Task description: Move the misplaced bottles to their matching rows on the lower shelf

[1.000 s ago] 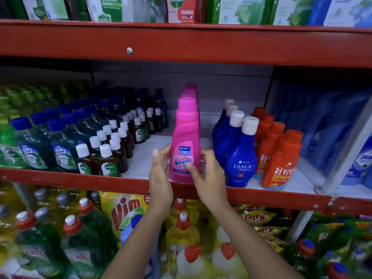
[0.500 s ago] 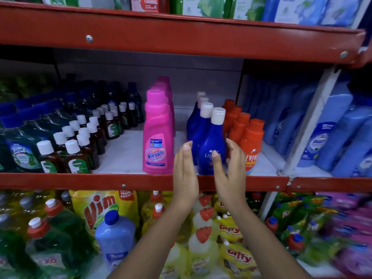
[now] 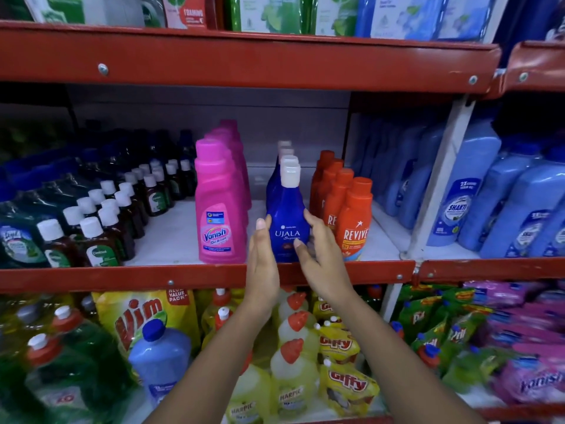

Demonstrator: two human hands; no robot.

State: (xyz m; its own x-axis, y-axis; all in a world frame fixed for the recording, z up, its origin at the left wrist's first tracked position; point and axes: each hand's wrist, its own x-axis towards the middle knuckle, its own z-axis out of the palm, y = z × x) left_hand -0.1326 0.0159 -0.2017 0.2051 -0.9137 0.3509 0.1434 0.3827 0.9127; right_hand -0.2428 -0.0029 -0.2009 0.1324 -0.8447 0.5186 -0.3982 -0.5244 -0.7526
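A dark blue Ujala bottle (image 3: 286, 221) with a white cap stands at the front of its row on the red-edged shelf (image 3: 195, 275). My left hand (image 3: 262, 255) presses flat against its left side and my right hand (image 3: 321, 249) cups its right side. To its left stands a row of pink Vanish bottles (image 3: 218, 206), to its right a row of orange Revive bottles (image 3: 351, 215). On the shelf below, a pale blue bottle (image 3: 159, 356) with a blue cap stands among yellow Vim packs (image 3: 143, 316) and green bottles.
Small brown Dettol bottles (image 3: 101, 228) and green Lizol bottles (image 3: 18, 237) fill the shelf's left. Light blue bottles (image 3: 477, 191) stand right of a white upright (image 3: 440, 179). Below lie Harpic bottles (image 3: 290, 356), Giffy pouches (image 3: 345, 377) and pink Vanish pouches (image 3: 529, 371).
Both hands left the pink Vanish bottle, moved right and closed in on the front Ujala bottle. The view shifted right and nearer.
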